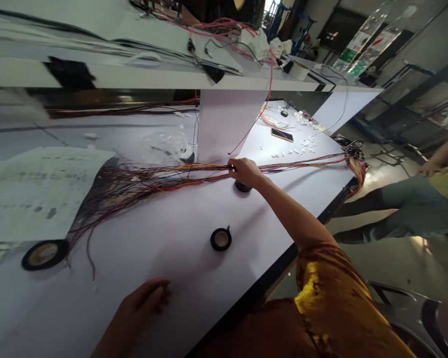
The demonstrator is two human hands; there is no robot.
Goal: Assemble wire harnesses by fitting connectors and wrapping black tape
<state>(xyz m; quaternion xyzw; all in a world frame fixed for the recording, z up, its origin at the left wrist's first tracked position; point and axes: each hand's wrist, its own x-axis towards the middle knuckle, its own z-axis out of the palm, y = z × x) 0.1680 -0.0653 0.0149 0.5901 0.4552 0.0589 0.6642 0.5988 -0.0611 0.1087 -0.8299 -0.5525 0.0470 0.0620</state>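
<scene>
My right hand (245, 172) is closed around a strand of the long bundle of coloured wires (182, 169) stretched across the white table. Its fingertips pinch the wires, and part of the grip is hidden behind the knuckles. Just below that hand lies a black tape roll (242, 187), partly covered by it. My left hand (144, 302) hovers over the table near the front, fingers loosely bent and apart, nothing visible in it. The closest thing to it is another black tape roll (227, 243) lying flat, up and to the right.
A printed sheet (37, 194) covers wires at left, beside a larger tape roll (28, 261). Above runs a shelf (134, 74) on an upright panel (227, 119). A phone (282, 134) and small white connectors (308, 145) lie farther back. Another person (406, 204) stands at right.
</scene>
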